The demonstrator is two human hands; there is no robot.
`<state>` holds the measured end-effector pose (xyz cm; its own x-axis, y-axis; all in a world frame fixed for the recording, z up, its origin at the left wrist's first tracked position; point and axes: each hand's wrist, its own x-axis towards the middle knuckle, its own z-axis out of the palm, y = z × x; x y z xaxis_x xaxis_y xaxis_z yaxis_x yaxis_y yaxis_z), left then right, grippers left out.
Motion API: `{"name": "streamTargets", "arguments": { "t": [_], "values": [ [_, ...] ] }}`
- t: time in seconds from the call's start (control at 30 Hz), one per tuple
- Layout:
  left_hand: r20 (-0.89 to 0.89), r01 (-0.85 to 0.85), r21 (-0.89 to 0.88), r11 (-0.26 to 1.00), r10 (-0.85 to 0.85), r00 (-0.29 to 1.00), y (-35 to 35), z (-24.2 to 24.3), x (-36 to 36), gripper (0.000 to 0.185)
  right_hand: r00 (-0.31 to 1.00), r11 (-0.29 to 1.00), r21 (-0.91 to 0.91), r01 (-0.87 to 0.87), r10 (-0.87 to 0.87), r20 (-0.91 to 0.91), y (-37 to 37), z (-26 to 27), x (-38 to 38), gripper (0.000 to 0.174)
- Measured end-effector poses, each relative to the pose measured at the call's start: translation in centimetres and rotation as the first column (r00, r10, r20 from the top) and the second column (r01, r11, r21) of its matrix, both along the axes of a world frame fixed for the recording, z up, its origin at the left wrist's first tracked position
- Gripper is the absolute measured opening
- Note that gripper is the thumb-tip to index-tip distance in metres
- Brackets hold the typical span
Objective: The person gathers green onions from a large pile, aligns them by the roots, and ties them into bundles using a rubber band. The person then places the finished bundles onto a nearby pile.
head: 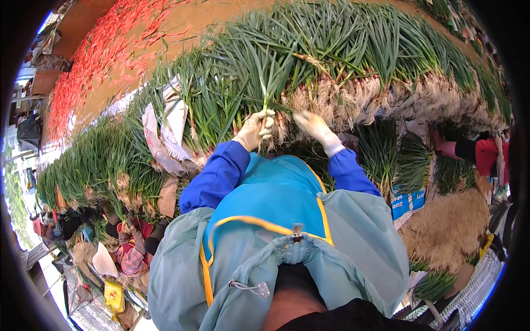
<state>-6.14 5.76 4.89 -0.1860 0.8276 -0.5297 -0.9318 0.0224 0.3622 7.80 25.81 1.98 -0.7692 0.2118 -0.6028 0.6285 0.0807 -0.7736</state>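
My left hand (pixel 256 130), in a pale glove, is closed around the stem of a green onion plant (pixel 265 93) whose leaves fan upward. My right hand (pixel 312 126), gloved too and slightly blurred, is just right of that stem; whether its fingers hold anything is unclear. Both hands are at the near edge of a long heap of green onions (pixel 352 41), with pale stringy roots (pixel 331 99) facing me and leaves pointing away. A few small rooted onions hang between my hands.
Red strips (pixel 95 78) are spread over a brown surface at upper left. A white woven sack (pixel 165 128) lies among the onions. Co-workers sit at lower left (pixel 132 252) and far right (pixel 490 157). More onion bundles (pixel 377 149) and a pile of cut roots (pixel 447 227) lie at right.
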Motion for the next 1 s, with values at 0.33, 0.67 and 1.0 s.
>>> {"name": "streamTargets", "arguments": {
  "t": [0.33, 0.67, 1.0],
  "values": [
    [-0.504, -0.476, -0.211, 0.854, 0.322, 0.802, 3.2, -0.3, 5.2, 0.031, 0.520, 0.069, -0.885, 0.461, -0.829, 0.206, -7.3, 1.4, -10.7, 0.017],
    [-0.163, -0.425, 0.066, 0.903, 0.430, 0.888, 4.7, 0.5, -0.1, 0.025, 0.993, 0.545, 0.837, 0.049, 0.065, -0.101, 10.0, 4.1, -13.7, 0.027],
    [-0.108, -0.387, -0.166, 0.907, 0.373, 0.921, 6.5, -2.1, -0.2, 0.023, 0.957, 0.752, 0.621, -0.223, 0.290, -0.007, -0.9, 7.4, -5.6, 0.021]
  ]
}}
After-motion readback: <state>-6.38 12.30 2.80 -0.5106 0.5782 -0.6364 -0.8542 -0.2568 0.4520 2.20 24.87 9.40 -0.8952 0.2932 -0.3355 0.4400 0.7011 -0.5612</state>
